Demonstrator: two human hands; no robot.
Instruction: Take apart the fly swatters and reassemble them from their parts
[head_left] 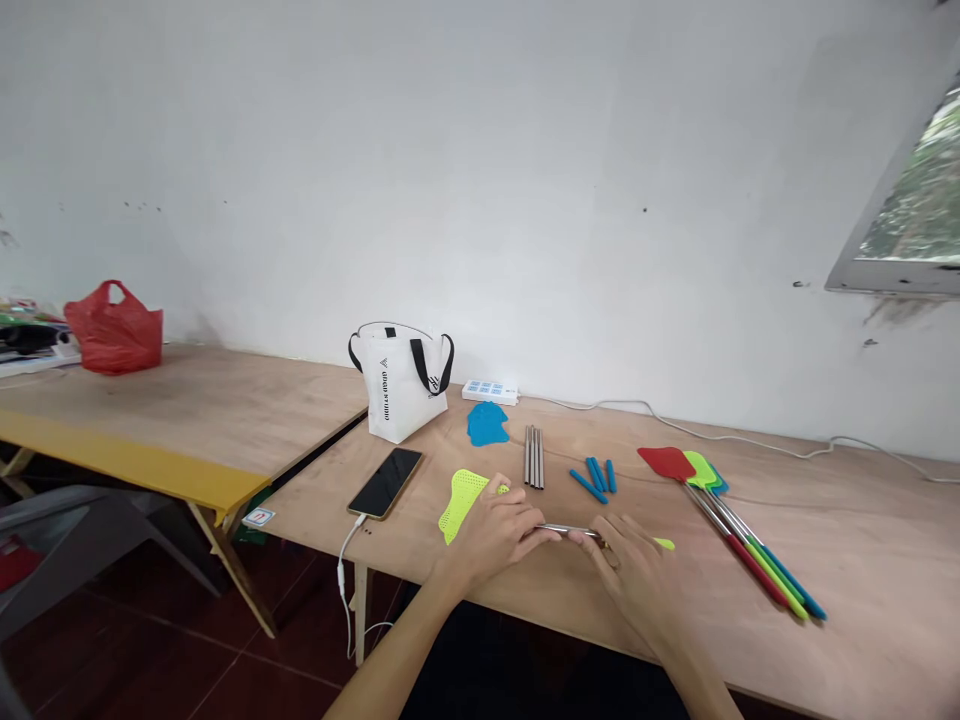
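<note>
My left hand and my right hand meet over the near edge of the wooden table, both pinched on a thin metal rod held flat between them. A yellow-green grip end shows past my right hand. A yellow-green perforated swatter head lies just left of my left hand. Behind them lie a few metal rods, several blue handle sleeves and a blue swatter head.
Three finished fly swatters, red, green and blue, lie at the right. A phone on a cable, a white tote bag and a power strip sit to the left and back. A red plastic bag rests on the neighbouring table.
</note>
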